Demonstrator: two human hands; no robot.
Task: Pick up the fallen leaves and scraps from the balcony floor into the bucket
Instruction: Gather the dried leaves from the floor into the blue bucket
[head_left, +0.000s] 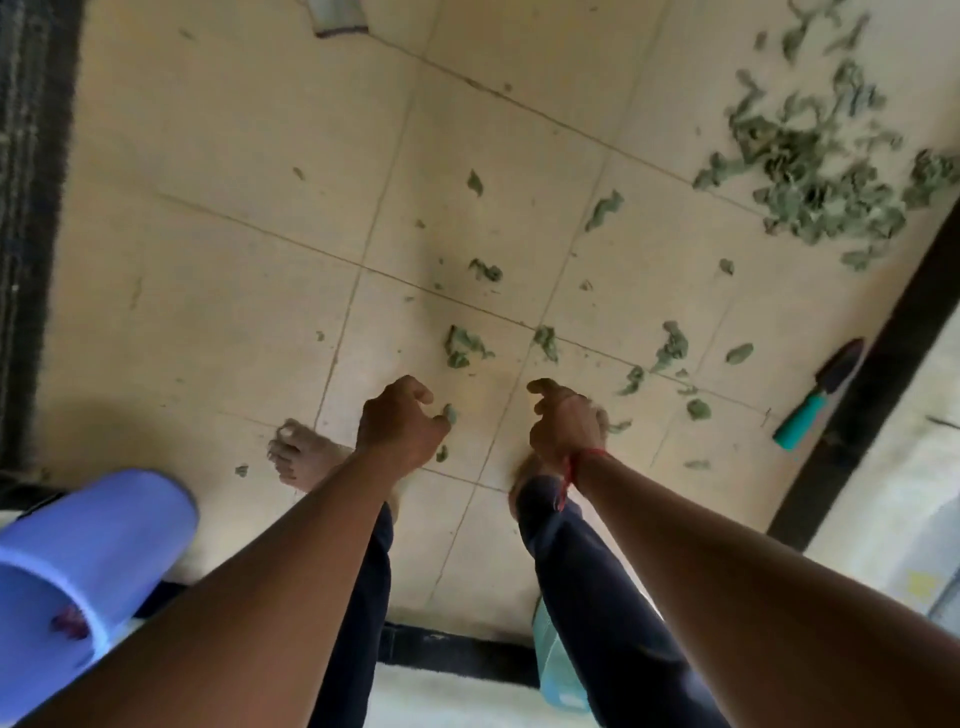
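- Left hand (400, 431): lower centre of frame, low over the tiled floor (234, 156). Fingers curled in. A small green scrap (450, 413) sits right at the fingertips; can't tell if it's pinched or just lying on the tile behind them.
- Right hand (563, 426): just right of the left one and apart from it. Fingers loosely curled, forefinger hooked out toward frame centre. Nothing visible in it; palm side is hidden. Red thread (576, 465) around the wrist.
- Bucket (93, 545): blue, lower left corner, tipped with its mouth toward the camera. Well left of both hands, beside the left forearm.
- Leaves: main pile (810, 171) in the upper right, well apart from the hands. Loose scatter (462, 345) mid-frame, just above the hands, with more trailing off to the right.
- Bare foot (296, 452) on the tile left of the left hand; dark trouser legs (566, 561) under both forearms.
- Trowel (821, 395) with a teal handle, right side, lying beside the dark floor edge.
- Dark mat (31, 208) runs down the left edge.
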